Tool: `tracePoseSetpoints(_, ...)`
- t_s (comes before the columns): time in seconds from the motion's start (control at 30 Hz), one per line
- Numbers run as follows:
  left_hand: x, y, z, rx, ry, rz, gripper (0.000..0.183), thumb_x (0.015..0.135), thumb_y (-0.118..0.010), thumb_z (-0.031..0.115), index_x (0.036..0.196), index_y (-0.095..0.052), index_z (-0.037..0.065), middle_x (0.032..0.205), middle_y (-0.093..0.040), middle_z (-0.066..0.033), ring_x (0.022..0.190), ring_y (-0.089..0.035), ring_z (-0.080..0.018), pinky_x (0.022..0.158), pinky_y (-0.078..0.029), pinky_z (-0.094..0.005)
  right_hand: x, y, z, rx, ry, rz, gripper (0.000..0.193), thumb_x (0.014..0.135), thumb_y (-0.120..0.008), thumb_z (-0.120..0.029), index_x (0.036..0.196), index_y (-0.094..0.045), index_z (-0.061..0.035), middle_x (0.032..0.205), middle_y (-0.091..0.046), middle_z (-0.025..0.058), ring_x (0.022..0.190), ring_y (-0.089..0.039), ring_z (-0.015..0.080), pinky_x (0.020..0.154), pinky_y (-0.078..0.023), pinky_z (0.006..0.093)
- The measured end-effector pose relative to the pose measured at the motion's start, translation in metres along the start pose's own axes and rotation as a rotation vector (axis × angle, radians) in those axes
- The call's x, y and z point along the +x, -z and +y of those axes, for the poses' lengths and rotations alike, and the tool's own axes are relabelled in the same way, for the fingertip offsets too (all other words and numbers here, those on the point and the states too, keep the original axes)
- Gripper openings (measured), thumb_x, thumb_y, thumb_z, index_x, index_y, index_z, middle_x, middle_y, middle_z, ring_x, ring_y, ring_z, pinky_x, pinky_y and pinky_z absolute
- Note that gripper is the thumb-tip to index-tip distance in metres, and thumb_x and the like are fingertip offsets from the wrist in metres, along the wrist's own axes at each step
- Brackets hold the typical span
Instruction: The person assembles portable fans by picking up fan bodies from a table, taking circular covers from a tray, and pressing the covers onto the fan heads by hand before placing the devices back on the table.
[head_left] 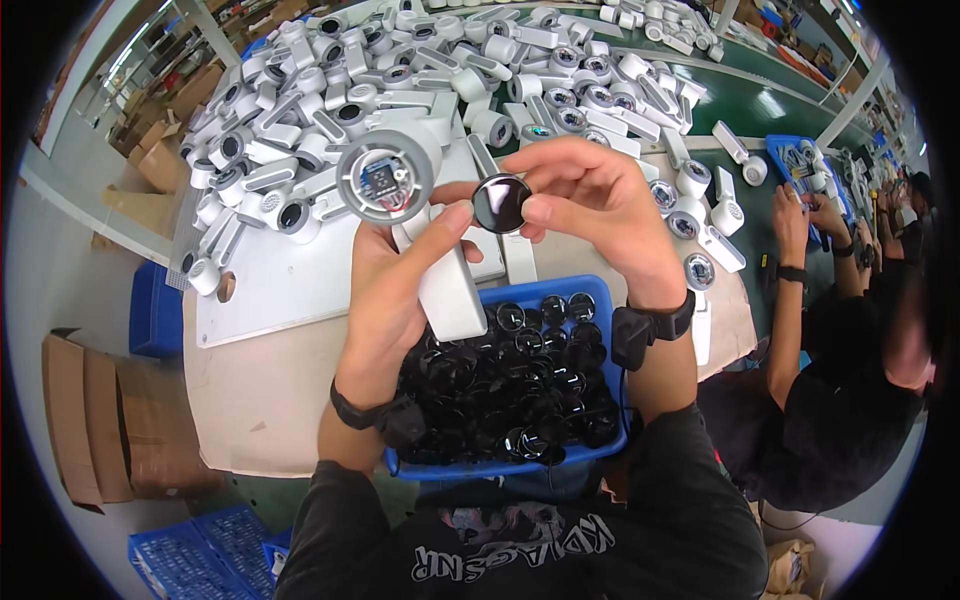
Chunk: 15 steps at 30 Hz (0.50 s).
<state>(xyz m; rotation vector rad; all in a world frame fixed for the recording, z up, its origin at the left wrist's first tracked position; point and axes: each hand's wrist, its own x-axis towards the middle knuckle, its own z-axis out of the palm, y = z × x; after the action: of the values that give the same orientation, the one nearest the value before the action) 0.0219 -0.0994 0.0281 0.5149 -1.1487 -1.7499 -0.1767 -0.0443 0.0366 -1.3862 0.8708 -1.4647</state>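
Note:
My left hand (385,285) is closed around a white handheld device (452,300) with a flat handle and a round grey-rimmed head. The head's face is uncovered, with a small circuit board (380,180) and wires inside. Between the thumb and fingers of my right hand (605,205) is a glossy black round cover (502,203), held upright beside the head. My left thumb and a left fingertip also touch the cover's left edge. Below both hands stands a blue bin (470,472) full of similar black round covers (500,375).
A large pile of white devices (400,75) covers the far side of the table, partly on a white board (280,300). At right, a co-worker's hands (790,225) are near another blue tray (780,145). Cardboard boxes (165,420) and blue crates (200,550) stand at left.

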Motion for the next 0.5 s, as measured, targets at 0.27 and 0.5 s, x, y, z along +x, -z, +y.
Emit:
tracePoseSetpoints(0.27, 0.004, 0.005, -0.007, -0.192, 0.095, -0.165, 0.054, 0.102, -0.038, 0.051, 0.126, -0.052, 0.005, 0.1, -0.065, -0.0136, 0.086, -0.065, -0.0191, 0.073, -0.056, -0.0331, 0.001, -0.007, 0.003, 0.004, 0.084, 0.209, 0.026, 0.086, -0.071, -0.002, 0.11, -0.065, 0.0015, 0.09, -0.069, 0.0074, 0.072, -0.061, 0.0118, 0.066, -0.049, 0.0253)
tracePoseSetpoints(0.5, 0.006, 0.001, -0.009, -0.152, 0.075, -0.154, 0.058, 0.104, -0.029, 0.051, 0.131, -0.047, 0.003, 0.109, -0.064, -0.0149, 0.091, -0.066, -0.0217, 0.077, -0.057, -0.0359, -0.002, -0.019, 0.001, -0.049, 0.173, 0.232, 0.015, 0.084, -0.072, 0.002, 0.098, -0.066, 0.0022, 0.093, -0.066, 0.0073, 0.077, -0.06, 0.0117, 0.068, -0.048, 0.0255)
